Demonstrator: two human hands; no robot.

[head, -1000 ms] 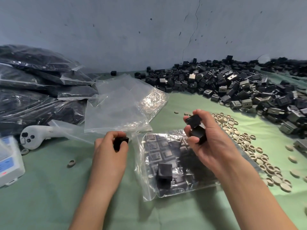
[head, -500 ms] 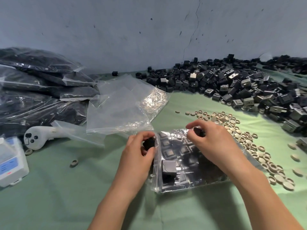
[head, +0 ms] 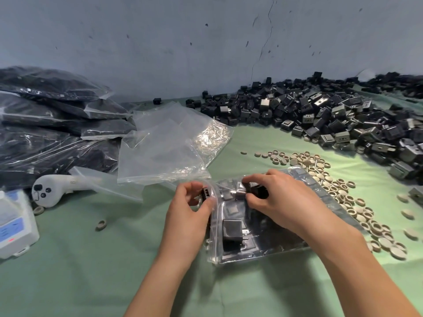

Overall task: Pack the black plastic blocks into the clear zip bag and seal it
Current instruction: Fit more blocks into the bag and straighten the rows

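Lying on the cloth [head: 91,271] near the middle of the view, the bag [head: 214,227] is seen with its zip edge turned to the left. The upper end of that edge is raised against the left hand [head: 190,209]. Several dark blocks are seen through the plastic, and an inner block [head: 232,229] is set just inside the zip edge.

The left block [head: 206,193] is gripped at the raised edge by the left hand, with thumb and fingers curled round it. The right block [head: 258,192] is pinched by the bent fingertips of the right hand [head: 281,202], which is held over the upper part of the bag. Whether this block is inside the plastic or above it cannot be told.

A large pile [head: 320,115] of loose blocks is spread along the wall [head: 206,42] at the far right. Beige rings [head: 338,191] are scattered between the pile and the bag. Empty bags [head: 167,147] are laid beyond the hands, and filled bags [head: 45,124] are stacked at the far left. A white controller [head: 52,188] and a white box [head: 13,225] are seen at the left edge.
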